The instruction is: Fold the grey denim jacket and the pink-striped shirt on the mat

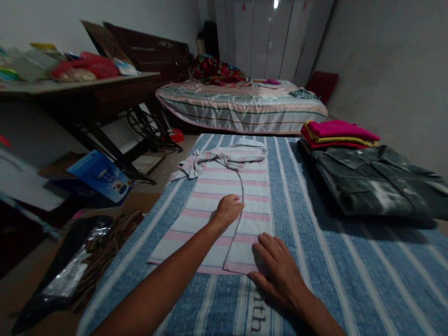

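A white shirt with pink stripes (206,205) lies on the blue striped bedding, its right side folded over so that a dark-trimmed edge runs down the middle. Its far end, with a sleeve and what looks like the collar, is bunched and crumpled. My left hand (229,209) is closed at that trimmed edge, thumb and fingers pinching the cloth. Near the shirt's lower right corner, my right hand (278,263) rests palm down with its fingers stretched out, touching the fabric and holding nothing.
Folded dark green garments (378,182) and a pink, yellow and red stack (343,133) lie at right. A sewing-machine table (108,86) with bags on it stands at left. Below are a blue box (100,175) and a dark plastic bag (66,270). Another bed (241,109) stands behind.
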{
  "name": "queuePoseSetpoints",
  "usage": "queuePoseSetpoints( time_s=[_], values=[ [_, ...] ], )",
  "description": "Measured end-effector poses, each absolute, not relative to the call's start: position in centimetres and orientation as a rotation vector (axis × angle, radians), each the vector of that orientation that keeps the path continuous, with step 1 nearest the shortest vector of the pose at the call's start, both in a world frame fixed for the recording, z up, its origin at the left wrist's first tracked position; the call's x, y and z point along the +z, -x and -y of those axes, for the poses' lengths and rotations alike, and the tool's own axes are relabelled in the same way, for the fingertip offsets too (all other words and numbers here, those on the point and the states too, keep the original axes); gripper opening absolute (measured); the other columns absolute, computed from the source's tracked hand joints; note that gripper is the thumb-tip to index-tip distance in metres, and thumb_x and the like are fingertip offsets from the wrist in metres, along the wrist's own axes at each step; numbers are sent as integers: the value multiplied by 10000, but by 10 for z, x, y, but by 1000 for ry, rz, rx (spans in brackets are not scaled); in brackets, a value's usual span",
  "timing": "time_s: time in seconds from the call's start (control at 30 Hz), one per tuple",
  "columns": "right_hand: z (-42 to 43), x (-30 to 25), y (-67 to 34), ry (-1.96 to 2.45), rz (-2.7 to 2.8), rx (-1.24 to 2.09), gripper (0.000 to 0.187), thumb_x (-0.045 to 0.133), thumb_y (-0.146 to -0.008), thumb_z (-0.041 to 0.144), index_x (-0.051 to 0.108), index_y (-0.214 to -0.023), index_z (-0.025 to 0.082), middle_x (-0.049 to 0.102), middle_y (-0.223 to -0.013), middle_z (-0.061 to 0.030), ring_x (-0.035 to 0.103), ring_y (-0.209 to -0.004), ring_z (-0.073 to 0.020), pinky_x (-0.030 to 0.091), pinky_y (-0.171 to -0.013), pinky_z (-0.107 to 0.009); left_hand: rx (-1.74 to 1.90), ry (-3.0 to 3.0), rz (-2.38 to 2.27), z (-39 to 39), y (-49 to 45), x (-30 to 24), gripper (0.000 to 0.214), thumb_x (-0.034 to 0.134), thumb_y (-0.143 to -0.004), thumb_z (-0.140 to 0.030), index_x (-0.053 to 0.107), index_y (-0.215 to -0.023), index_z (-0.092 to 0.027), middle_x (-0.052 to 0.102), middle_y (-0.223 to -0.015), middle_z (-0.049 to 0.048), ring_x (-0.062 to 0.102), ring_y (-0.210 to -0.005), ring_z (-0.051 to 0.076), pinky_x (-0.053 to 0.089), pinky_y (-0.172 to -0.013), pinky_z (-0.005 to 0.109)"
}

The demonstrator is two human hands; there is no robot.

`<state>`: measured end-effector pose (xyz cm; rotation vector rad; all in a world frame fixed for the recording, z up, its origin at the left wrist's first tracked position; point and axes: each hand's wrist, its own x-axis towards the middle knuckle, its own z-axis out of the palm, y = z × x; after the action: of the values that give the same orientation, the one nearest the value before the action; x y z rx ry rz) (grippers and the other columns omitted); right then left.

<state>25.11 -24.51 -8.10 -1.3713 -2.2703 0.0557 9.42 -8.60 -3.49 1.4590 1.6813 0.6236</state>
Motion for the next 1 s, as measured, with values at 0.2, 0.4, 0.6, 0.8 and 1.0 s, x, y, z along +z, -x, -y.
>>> queuePoseSetpoints(
  time_s=[0.2,0.4,0.6,0.8,1.0],
  values=[
    [249,-82,-254,1356,2272,75,483,561,-850,387,510,-1258,134,461,-1373,-162,380,-1302,-293,342,-1052,-507,662,-1211,-1544,87,-98,-29,369,616,-730,-212,552,-1072,-89,579,-686,3,540,-544,88,403,-442,166],
    [252,-88,-256,1301,2243,47,445,554,-860,330,498,-1264,151,480,-1360,-145,393,-1296,-281,373,-1034,-493,627,-1229,-1577,95,-101,-34,308,645,-678,-233,603,-964,-125,516,-582,-41,481,-494,93,367,-459,191],
    [251,-100,-260,1193,2228,-26,456,557,-864,355,485,-1265,150,475,-1356,-162,423,-1270,-298,401,-995,-520,545,-1499,-1650,117,-99,-49,184,665,-632,-327,619,-691,-159,464,-523,-49,463,-551,124,324,-513,222],
    [252,-99,-259,1220,2233,-37,456,546,-866,348,478,-1272,150,486,-1343,-161,433,-1261,-298,414,-984,-523,431,-1532,-1427,133,-91,-50,313,687,-591,-370,468,-498,-167,326,-467,-83,311,-466,74,212,-445,220],
    [253,-97,-253,1306,2207,-16,544,559,-841,360,431,-1316,127,466,-1355,-167,431,-1254,-306,431,-972,-504,503,-1118,-1167,140,-93,-35,168,668,-556,-257,590,-642,-136,524,-528,-47,458,-466,98,326,-454,215]
  ],
)
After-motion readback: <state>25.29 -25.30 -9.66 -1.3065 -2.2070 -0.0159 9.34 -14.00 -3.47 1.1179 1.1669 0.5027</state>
